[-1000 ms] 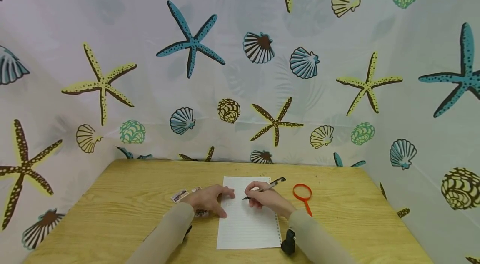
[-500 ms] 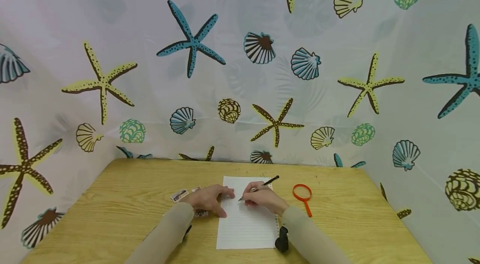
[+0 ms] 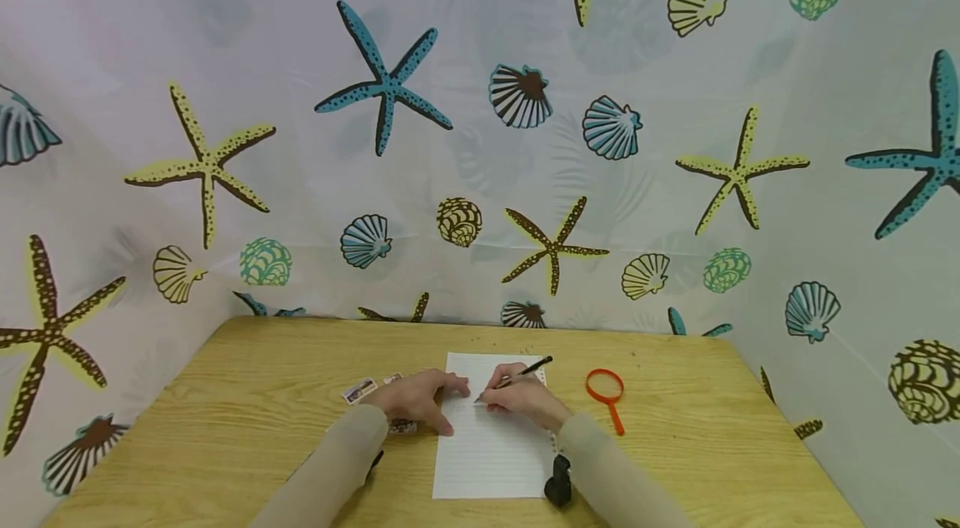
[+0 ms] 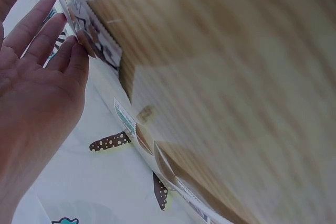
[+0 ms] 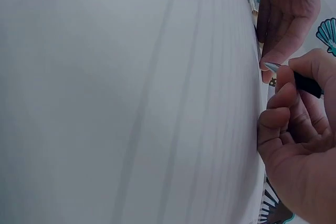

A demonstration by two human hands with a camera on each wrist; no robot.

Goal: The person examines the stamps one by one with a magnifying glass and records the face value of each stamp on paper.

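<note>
A lined sheet of paper (image 3: 491, 461) lies on the wooden table, with faint writing near its upper left. My right hand (image 3: 525, 397) pinches a black pen (image 3: 531, 366) and rests on the sheet, the tip down near that writing. In the right wrist view the pen (image 5: 307, 83) sits between thumb and fingers, its silver tip pointing toward the other hand. My left hand (image 3: 416, 396) lies spread on the sheet's left edge, fingers extended. Under and beside it are several stamp-like picture cards (image 3: 360, 391), partly hidden by the hand; the left wrist view shows one card (image 4: 97, 32) by the fingertips.
A red magnifying glass (image 3: 604, 385) lies on the table (image 3: 690, 428) right of the paper. A dark object (image 3: 558, 480) sits at my right wrist, by the sheet's lower right corner. A curtain (image 3: 480, 161) printed with shells and starfish surrounds the table at back and sides.
My right hand has slid left and slightly down across the sheet with the pen, which now leans more to the left. The left hand stays in place.
</note>
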